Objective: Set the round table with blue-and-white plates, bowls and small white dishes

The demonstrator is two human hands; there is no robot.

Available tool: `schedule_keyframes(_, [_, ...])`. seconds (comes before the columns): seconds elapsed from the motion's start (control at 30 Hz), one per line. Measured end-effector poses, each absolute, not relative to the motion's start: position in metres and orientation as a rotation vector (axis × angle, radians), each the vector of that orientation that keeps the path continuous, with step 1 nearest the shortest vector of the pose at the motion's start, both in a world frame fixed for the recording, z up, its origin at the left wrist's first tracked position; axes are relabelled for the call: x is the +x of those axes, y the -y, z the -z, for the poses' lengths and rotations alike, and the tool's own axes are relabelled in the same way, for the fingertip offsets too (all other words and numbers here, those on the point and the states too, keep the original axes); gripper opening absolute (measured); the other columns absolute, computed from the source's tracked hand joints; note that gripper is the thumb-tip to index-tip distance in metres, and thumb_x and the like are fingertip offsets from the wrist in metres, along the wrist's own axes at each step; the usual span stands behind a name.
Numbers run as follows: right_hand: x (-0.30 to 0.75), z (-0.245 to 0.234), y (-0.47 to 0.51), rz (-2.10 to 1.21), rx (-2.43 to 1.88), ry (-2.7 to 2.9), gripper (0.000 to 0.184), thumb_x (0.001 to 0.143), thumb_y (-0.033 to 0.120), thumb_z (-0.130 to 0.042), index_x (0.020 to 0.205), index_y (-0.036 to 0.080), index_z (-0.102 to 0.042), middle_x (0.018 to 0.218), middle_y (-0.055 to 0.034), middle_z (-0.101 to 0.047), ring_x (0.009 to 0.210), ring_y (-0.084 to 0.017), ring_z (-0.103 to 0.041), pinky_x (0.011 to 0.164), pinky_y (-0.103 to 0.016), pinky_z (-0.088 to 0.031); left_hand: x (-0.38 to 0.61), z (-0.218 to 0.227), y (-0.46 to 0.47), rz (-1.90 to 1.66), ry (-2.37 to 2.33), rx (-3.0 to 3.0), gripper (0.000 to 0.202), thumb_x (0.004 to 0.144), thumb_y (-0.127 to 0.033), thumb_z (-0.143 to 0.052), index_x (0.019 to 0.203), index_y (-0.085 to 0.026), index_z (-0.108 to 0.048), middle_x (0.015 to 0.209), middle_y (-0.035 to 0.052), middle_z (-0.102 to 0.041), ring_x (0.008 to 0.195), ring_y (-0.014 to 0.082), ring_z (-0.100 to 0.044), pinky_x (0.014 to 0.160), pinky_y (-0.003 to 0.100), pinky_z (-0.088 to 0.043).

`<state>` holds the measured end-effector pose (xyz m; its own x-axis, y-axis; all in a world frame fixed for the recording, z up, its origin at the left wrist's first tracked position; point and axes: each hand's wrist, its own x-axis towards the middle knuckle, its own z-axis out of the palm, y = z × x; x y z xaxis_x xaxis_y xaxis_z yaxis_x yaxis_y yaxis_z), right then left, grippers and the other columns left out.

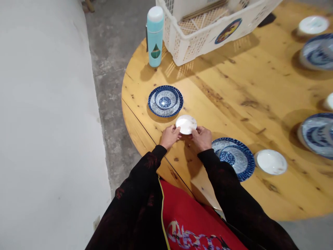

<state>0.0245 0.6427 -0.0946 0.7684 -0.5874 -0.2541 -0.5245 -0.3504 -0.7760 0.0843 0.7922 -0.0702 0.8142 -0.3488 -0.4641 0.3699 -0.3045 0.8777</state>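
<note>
A small white dish is between my two hands near the table's left edge. My left hand pinches its left rim, and my right hand grips the right rim. Whether the dish touches the tabletop I cannot tell. Just beyond it, a blue-patterned plate carries a matching bowl. Partly under my right forearm lies another blue-rimmed plate with a patterned bowl on it. To the right of that plate is a white bowl.
A light-blue flask stands by a white plastic crate at the back of the round wooden table. More blue-patterned dishes and a white dish are at the right. A white wall rises on the left.
</note>
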Motion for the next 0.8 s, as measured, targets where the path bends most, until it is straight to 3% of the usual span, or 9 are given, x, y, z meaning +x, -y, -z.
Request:
schedule_keyframes(0.2, [0.0331, 0.0978, -0.6440, 0.037, -2.082, -0.926, 0.041, 0.084, 0.039, -0.053, 0.102, 0.009, -0.075, 0.069, -0.0123, -0.073, 0.071, -0.029, -0.070, 0.070, -0.038, -0.055, 0.0924, 0.0727, -0.7890, 0.730, -0.052, 1.775, 0.022, 0.097, -0.030, -0.057, 0.080, -0.016, -0.057, 0.074, 0.0051, -0.072, 0.063, 0.0138, -0.073, 0.053, 0.018, -0.054])
schedule_keyframes(0.8, [0.0318, 0.0981, -0.6497, 0.013, -2.237, -0.893, 0.039, 0.088, 0.041, -0.047, 0.100, 0.013, -0.072, 0.074, -0.0129, -0.072, 0.074, -0.028, -0.067, 0.071, -0.036, -0.051, 0.0933, 0.0681, -0.7923, 0.752, -0.136, 1.799, 0.022, 0.096, -0.029, -0.059, 0.080, -0.014, -0.061, 0.071, 0.0043, -0.073, 0.058, 0.0112, -0.071, 0.053, 0.018, -0.055])
